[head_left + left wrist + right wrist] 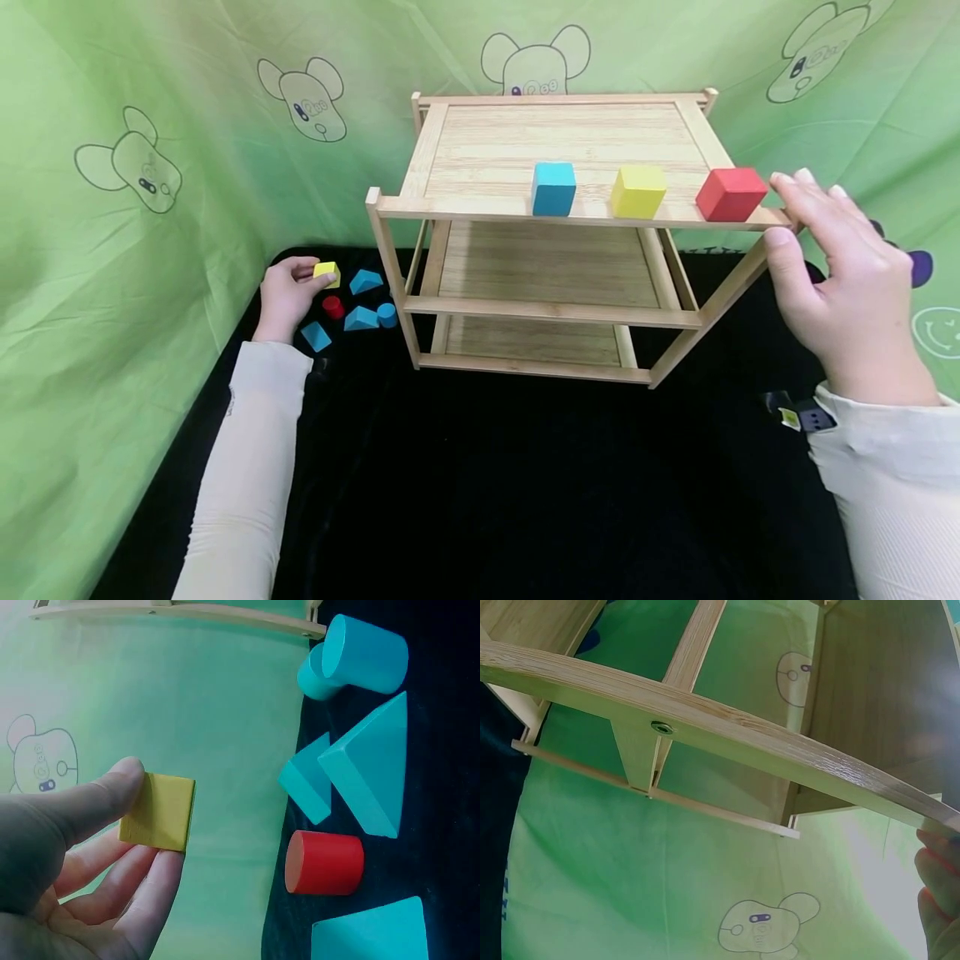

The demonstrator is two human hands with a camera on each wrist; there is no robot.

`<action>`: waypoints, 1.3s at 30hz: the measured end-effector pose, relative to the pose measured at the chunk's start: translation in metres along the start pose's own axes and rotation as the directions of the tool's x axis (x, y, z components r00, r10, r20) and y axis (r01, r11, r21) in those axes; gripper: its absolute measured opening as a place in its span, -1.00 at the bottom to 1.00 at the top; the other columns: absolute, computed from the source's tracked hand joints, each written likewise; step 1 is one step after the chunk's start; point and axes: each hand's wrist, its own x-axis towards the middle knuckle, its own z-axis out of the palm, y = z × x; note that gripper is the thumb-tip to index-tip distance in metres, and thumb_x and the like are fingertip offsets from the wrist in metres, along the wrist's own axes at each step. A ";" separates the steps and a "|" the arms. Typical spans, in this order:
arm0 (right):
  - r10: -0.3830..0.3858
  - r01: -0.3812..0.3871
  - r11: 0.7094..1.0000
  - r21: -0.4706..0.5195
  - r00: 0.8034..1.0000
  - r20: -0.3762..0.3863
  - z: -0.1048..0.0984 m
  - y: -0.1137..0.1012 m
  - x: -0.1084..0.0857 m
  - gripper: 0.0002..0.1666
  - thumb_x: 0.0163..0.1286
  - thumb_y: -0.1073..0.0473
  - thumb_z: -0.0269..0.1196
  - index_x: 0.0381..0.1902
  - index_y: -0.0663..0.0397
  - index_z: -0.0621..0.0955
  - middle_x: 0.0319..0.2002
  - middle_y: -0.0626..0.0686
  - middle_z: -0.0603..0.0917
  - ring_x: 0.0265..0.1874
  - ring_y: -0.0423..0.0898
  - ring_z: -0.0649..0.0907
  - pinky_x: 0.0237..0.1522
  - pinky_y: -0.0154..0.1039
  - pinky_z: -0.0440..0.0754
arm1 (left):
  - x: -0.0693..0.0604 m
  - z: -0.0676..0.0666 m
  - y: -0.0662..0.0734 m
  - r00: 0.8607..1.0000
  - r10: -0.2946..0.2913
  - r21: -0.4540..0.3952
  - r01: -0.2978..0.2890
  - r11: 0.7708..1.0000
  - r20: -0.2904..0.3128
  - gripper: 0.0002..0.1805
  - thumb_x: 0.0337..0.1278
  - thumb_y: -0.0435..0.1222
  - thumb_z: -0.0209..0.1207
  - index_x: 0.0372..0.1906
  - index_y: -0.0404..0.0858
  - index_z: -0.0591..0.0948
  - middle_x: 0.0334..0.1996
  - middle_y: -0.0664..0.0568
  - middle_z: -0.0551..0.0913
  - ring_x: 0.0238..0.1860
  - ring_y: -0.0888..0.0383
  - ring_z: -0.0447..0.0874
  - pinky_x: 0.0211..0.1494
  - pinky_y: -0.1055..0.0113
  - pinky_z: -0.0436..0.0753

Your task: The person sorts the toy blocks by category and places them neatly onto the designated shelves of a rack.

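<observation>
Yellow cube (327, 273), one, pinched in the left hand (287, 293) above the left part of a black cloth (525, 492), beside the loose blocks. Cannot tell whether lifted clear of the cloth or just touching it.

Counted on the cloth around it: one red cylinder (333, 307), just in front; two blue triangular prisms (366, 282) (362, 319); two blue cylinders (367, 654) (317, 675), set close together in the left wrist view; one further blue block (316, 337), cut off at the edge of that view, full shape uncertain.

Counted on the top tier of a three-tier wooden shelf (570, 133): three cubes in a spaced row along the front edge, from left to right one blue cube (553, 190), one second yellow cube (638, 192), one red cube (731, 195).

On the green backdrop (217, 250), four large-eared cartoon figures (303, 100) in the head view, with small lettering too faint to read, and one smiling face (937, 332) at the right edge. Low down, dark letters (504, 900), partly cut off and unreadable. At the right cuff, a small dark device (813, 415) with a yellowish label, likewise illegible.

Left fingers: narrow, thumb against one face of the cube, fingertips against the opposite side. Right hand (855, 279): fingers fairly straight, thumb spread well apart, touching the shelf's front right corner, near the red cube.
</observation>
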 end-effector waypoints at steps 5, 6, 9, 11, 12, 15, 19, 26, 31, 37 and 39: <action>-0.002 0.002 1.000 0.005 1.000 0.000 0.000 -0.001 0.000 -0.44 0.49 -0.11 0.12 0.27 0.09 0.63 0.05 0.34 0.69 0.28 -0.01 0.57 0.45 -0.13 0.34 | -0.003 0.001 0.002 1.000 0.015 -0.003 -0.015 1.000 -0.012 -0.49 0.29 -0.32 0.32 0.26 -0.48 0.54 0.16 -0.34 0.61 0.18 -0.14 0.64 0.28 0.13 0.60; -0.003 0.003 1.000 0.007 1.000 -0.001 0.000 -0.001 0.000 -0.44 0.49 -0.11 0.12 0.27 0.09 0.62 0.03 0.37 0.69 0.28 0.00 0.57 0.45 -0.12 0.34 | -0.003 0.001 0.002 1.000 0.024 -0.003 -0.024 1.000 -0.016 -0.49 0.29 -0.32 0.33 0.25 -0.48 0.54 0.15 -0.33 0.62 0.17 -0.14 0.64 0.27 0.13 0.60; -0.003 0.003 1.000 0.011 1.000 -0.004 -0.001 -0.001 0.000 -0.43 0.49 -0.12 0.12 0.26 0.09 0.63 -0.01 0.40 0.69 0.28 0.00 0.57 0.45 -0.12 0.34 | -0.005 0.001 0.006 0.998 0.052 0.000 -0.052 0.999 -0.028 -0.50 0.27 -0.31 0.34 0.23 -0.47 0.56 0.13 -0.32 0.63 0.16 -0.14 0.65 0.26 0.15 0.61; -0.003 0.003 1.000 0.011 1.000 -0.006 -0.001 -0.001 0.000 -0.43 0.49 -0.12 0.12 0.26 0.09 0.63 -0.01 0.41 0.69 0.28 0.01 0.57 0.45 -0.12 0.34 | -0.007 0.001 0.009 0.997 0.065 -0.001 -0.065 0.998 -0.035 -0.51 0.27 -0.31 0.34 0.22 -0.46 0.57 0.12 -0.31 0.64 0.15 -0.13 0.65 0.25 0.16 0.61; -0.004 0.004 1.000 0.011 1.000 -0.006 0.000 -0.001 0.000 -0.43 0.49 -0.12 0.12 0.26 0.10 0.63 0.00 0.41 0.69 0.28 0.02 0.57 0.45 -0.12 0.34 | -0.008 0.001 0.011 0.997 0.068 -0.003 -0.068 0.998 -0.038 -0.52 0.27 -0.31 0.34 0.21 -0.46 0.57 0.12 -0.30 0.65 0.14 -0.13 0.66 0.25 0.17 0.62; -0.006 0.006 1.000 0.009 1.000 0.000 0.000 -0.001 0.000 -0.43 0.49 -0.13 0.12 0.27 0.09 0.62 0.04 0.38 0.68 0.28 0.02 0.57 0.45 -0.12 0.34 | -0.010 0.001 0.015 0.996 0.072 -0.008 -0.072 0.997 -0.044 -0.53 0.27 -0.32 0.34 0.21 -0.46 0.58 0.11 -0.30 0.65 0.13 -0.12 0.66 0.25 0.19 0.62; -0.010 0.010 1.000 0.002 1.000 0.007 0.000 0.000 0.001 -0.42 0.49 -0.13 0.12 0.27 0.09 0.62 0.04 0.37 0.68 0.28 0.03 0.57 0.45 -0.12 0.34 | -0.014 0.000 0.021 0.995 0.083 -0.003 -0.083 0.997 -0.057 -0.54 0.26 -0.34 0.34 0.19 -0.47 0.59 0.09 -0.31 0.66 0.11 -0.12 0.67 0.24 0.19 0.62; -0.017 0.017 1.000 -0.010 1.000 0.012 0.000 0.001 0.001 -0.40 0.50 -0.15 0.10 0.28 0.11 0.61 0.02 0.40 0.68 0.28 0.04 0.57 0.45 -0.11 0.34 | -0.020 -0.002 0.032 0.994 0.093 0.016 -0.092 0.996 -0.062 -0.55 0.25 -0.34 0.35 0.18 -0.47 0.60 0.06 -0.30 0.67 0.07 -0.10 0.67 0.21 0.22 0.64; -0.007 0.007 1.000 -0.010 1.000 0.009 0.001 -0.001 0.001 -0.39 0.49 -0.16 0.11 0.25 0.15 0.63 0.04 0.38 0.68 0.27 0.05 0.58 0.45 -0.11 0.34 | -0.026 -0.005 0.039 0.995 0.084 0.028 -0.083 0.996 -0.054 -0.54 0.26 -0.33 0.34 0.20 -0.46 0.60 0.07 -0.29 0.67 0.07 -0.09 0.67 0.21 0.18 0.64; -0.004 0.004 1.000 -0.021 1.000 0.018 0.000 0.000 0.001 -0.38 0.50 -0.16 0.10 0.27 0.15 0.61 0.07 0.38 0.66 0.28 0.08 0.57 0.46 -0.13 0.32 | -0.032 -0.006 0.049 0.995 0.080 0.027 -0.079 0.997 -0.061 -0.53 0.29 -0.30 0.33 0.23 -0.43 0.59 0.10 -0.27 0.65 0.09 -0.08 0.65 0.24 0.13 0.63; -0.009 0.010 1.000 -0.023 1.000 0.019 0.000 0.000 0.001 -0.39 0.50 -0.15 0.10 0.28 0.14 0.60 0.08 0.37 0.66 0.28 0.07 0.57 0.46 -0.12 0.33 | -0.034 -0.005 0.052 0.993 0.089 0.033 -0.087 0.996 -0.074 -0.53 0.29 -0.29 0.33 0.22 -0.42 0.60 0.10 -0.27 0.66 0.08 -0.07 0.64 0.23 0.12 0.62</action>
